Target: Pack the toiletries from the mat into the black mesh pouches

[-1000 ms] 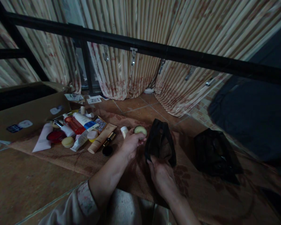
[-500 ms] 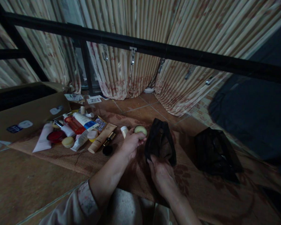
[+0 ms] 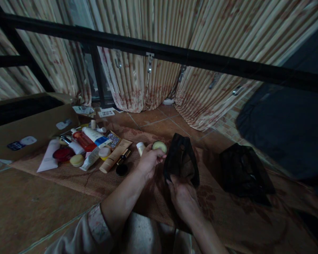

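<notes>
My left hand [image 3: 148,163] is closed around a small round jar [image 3: 159,146] with a pale yellow-green face and dark rim. A small white-capped tube [image 3: 140,147] shows just behind that hand; whether the fingers touch it I cannot tell. Immediately right of the jar, a black fabric pouch [image 3: 184,150] stands upright with its mouth open. My right hand [image 3: 184,197] grips the pouch's near edge, fingers partly hidden in it. Left of my hands lie a beige tube [image 3: 115,157], a dark slim bottle [image 3: 124,156] and a round black lid [image 3: 121,170].
Several cosmetics, including a red bottle [image 3: 84,140] and a pink tube [image 3: 49,156], lie heaped beside a cardboard box [image 3: 42,128]. A black mesh bag [image 3: 245,171] sits at right on the brown cloth [image 3: 153,192]. A black bar [image 3: 164,49] crosses before the curtains [image 3: 159,21].
</notes>
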A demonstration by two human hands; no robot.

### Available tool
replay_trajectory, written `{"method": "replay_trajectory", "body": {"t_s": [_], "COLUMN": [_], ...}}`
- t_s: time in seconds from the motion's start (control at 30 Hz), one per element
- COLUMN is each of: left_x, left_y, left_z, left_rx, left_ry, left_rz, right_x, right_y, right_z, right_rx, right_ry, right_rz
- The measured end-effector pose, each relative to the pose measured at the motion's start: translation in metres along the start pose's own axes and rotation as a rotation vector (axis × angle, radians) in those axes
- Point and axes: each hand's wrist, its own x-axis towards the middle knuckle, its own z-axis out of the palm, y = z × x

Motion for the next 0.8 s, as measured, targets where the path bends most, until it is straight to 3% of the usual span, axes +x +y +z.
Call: {"method": "replay_trajectory", "body": {"t_s": [0.23,0.8], "left_x": [0.0010,0.0009], "left_y": [0.0016,0.0072], "left_z": [-0.0011,0.0030], "left_rx": [-0.060,-0.188], "left_ry": [-0.037,0.007], "left_rz": [-0.038,-0.117], "right_x": [-0.0014,-0.0020], "right_y": [-0.0012,-0.0027], "right_z": [-0.0005,-0.0032], "right_rx": [-0.023,-0.008], "right_ry": [0.009,0.023], "right_rz": [0.015,0.018]}}
